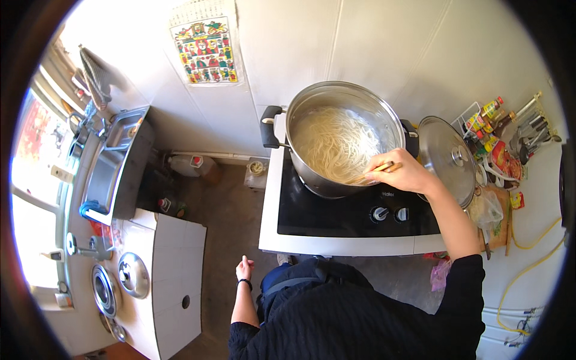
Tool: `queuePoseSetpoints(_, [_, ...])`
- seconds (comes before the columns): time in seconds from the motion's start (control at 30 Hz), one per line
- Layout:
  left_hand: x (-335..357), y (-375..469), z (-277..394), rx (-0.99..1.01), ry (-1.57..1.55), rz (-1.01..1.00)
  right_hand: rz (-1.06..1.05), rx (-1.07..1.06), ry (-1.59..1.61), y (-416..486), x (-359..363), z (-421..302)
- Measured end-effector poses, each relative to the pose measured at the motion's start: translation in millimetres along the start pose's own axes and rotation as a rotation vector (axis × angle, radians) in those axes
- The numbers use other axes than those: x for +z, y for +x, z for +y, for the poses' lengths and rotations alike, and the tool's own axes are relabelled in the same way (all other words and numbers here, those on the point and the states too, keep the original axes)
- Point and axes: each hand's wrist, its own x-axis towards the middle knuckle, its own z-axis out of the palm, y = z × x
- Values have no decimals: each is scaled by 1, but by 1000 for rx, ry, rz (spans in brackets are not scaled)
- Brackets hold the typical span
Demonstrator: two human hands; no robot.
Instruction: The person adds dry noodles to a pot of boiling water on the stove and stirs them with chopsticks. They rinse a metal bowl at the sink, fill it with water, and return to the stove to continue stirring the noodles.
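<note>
A large stainless steel pot (310, 182) with black side handles stands on the black glass cooktop (324, 220). Pale noodles (337, 139) lie in cloudy liquid inside it. My right hand (398, 170) is over the pot's near right rim, closed around wooden chopsticks (382, 166) whose lower ends reach down to the noodles. Away from the pot, my left hand (244, 268) hangs beside my body at the lower middle, its fingers curled; whether they are fully closed is unclear. A steel-rimmed glass lid (443, 153) rests at the right of the pot, partly behind my right forearm.
Sauce bottles (488, 117) in a white rack and a utensil holder (537, 126) stand at the right, near a cutting board (499, 234) with a knife (486, 245). Two control knobs (380, 213) face me. Leftward are a steel sink (105, 175) and a counter with a domed lid (133, 275).
</note>
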Motion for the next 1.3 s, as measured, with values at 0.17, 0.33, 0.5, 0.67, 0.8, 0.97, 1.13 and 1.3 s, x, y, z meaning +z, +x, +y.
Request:
queuePoseSetpoints(0.17, [-7,-14,-13,-11,-39,57,81,-296,-234,17,14,8])
queuePoseSetpoints(0.33, [-32,-36,-42,-101,-64,131,250,-457,-434,41,7,16])
queuePoseSetpoints(0.5, [-48,-55,-65,-151,-5,204,343,-388,-392,64,-6,23])
queuePoseSetpoints(0.67, [-51,-56,-72,-178,-32,222,483,-345,-359,76,-21,22])
queuePoseSetpoints(0.8, [-41,-48,-59,-144,-11,172,484,-32,-274,73,-28,43])
queuePoseSetpoints(0.97, [-24,-35,-42,-13,-54,83,417,146,-86,50,-12,61])
queuePoseSetpoints(1.13, [11,-45,43,280,-2,230,225,44,79,6,-16,47])
queuePoseSetpoints(1.3, [51,-79,165,617,-6,173,283,-6,238,-24,-41,8])
